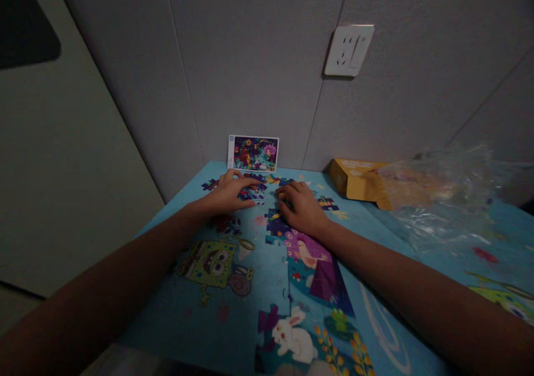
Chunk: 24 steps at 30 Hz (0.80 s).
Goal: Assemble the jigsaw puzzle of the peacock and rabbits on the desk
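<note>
My left hand (233, 193) is open over a group of dark jigsaw pieces (252, 193) at the far side of the table, its thumb apart from the fingers. Beside it, my right hand (303, 208) has its fingers curled in around a small puzzle piece (282, 196), mostly hidden by the fingers. Under and in front of the right wrist runs a joined puzzle section (311, 259) with a pink bird and a purple tent. Nearer to me it continues with a white rabbit (294, 340) and a frog. More pieces (328, 203) lie just right of the right hand.
A picture card (253, 153) of the puzzle leans against the wall (258, 75). At the back right stand a yellow box (361, 180) and a crumpled clear plastic bag (438, 198). The blue table cover (187, 315) has printed cartoon figures. A socket (349, 50) is on the wall.
</note>
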Available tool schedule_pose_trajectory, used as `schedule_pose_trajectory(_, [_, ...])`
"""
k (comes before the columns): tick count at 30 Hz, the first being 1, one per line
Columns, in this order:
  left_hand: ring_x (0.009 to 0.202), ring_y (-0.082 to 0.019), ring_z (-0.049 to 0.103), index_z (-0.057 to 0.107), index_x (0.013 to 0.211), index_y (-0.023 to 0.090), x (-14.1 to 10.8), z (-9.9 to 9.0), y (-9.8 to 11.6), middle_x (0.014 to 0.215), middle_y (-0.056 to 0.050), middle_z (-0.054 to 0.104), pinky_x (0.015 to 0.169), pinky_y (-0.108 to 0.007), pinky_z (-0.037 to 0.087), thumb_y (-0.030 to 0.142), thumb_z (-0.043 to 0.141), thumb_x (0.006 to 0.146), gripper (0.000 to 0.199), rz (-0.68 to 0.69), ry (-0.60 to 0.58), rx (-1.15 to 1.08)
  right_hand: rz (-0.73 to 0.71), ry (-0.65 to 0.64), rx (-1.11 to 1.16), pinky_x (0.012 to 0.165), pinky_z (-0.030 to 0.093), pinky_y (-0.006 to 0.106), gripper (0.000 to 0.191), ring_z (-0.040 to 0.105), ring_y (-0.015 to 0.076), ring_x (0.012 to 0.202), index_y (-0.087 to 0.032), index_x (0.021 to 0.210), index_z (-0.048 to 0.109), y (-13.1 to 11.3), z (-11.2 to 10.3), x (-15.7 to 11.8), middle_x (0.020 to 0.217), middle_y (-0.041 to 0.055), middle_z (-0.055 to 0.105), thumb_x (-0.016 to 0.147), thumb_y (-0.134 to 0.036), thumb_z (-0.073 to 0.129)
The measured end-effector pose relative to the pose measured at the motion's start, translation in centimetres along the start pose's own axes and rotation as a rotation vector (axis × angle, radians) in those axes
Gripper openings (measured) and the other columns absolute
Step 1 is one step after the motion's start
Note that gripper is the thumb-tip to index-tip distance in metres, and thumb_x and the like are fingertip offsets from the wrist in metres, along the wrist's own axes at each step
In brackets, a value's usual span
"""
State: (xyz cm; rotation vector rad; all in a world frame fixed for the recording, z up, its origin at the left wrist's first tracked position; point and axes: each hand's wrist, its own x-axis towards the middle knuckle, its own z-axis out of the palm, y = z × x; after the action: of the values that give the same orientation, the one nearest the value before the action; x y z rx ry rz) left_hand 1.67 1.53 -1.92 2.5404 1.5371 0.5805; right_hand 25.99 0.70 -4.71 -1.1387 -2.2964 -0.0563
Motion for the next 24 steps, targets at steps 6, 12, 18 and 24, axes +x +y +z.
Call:
schedule_pose_trajectory(6, [0.127, -0.035, 0.042, 0.062, 0.131, 0.025, -0.1, -2.6, -3.3, 0.130, -0.009, 0.063, 0.107, -0.053, 0.035, 0.023, 0.058, 0.089, 0.043, -0.292, 0.149, 0.158, 0.000, 0.006, 0.010, 0.093, 0.041, 0.043, 0.028, 0.052, 0.0290, 0.104, -0.013, 0.110, 0.065, 0.1, 0.1, 0.0, 0.108, 0.0146, 0.063, 0.086, -0.023, 0.054])
schedule_pose_trajectory(12, [0.123, -0.046, 0.050, 0.066, 0.125, 0.021, -0.5, -2.6, -6.2, 0.129, -0.019, 0.064, 0.095, -0.059, 0.043, 0.041, 0.063, 0.085, 0.045, -0.577, -0.031, 0.312, 0.001, -0.004, -0.002, 0.094, 0.041, 0.042, 0.028, 0.052, 0.0283, 0.103, -0.013, 0.110, 0.065, -0.1, -0.1, 0.0, 0.109, 0.0144, 0.063, 0.086, -0.022, 0.054])
schedule_pose_trajectory(18, [0.107, -0.030, 0.065, 0.066, 0.122, 0.019, 0.0, -2.3, -6.6, 0.116, -0.014, 0.071, 0.091, -0.038, 0.049, 0.030, 0.067, 0.082, 0.041, -0.492, -0.050, 0.222, -0.001, -0.017, -0.014, 0.095, 0.040, 0.040, 0.029, 0.052, 0.0280, 0.104, -0.011, 0.110, 0.066, -0.2, -0.2, 0.0, 0.108, 0.0144, 0.064, 0.086, -0.021, 0.054])
schedule_pose_trajectory(24, [0.097, -0.025, 0.069, 0.067, 0.122, 0.017, 0.2, -2.2, -6.2, 0.114, -0.012, 0.072, 0.084, -0.031, 0.051, 0.026, 0.072, 0.078, 0.045, -0.440, -0.037, 0.117, -0.007, -0.012, -0.016, 0.095, 0.040, 0.040, 0.028, 0.052, 0.0277, 0.104, -0.012, 0.110, 0.066, -0.1, -0.1, 0.1, 0.107, 0.0138, 0.064, 0.087, -0.022, 0.053])
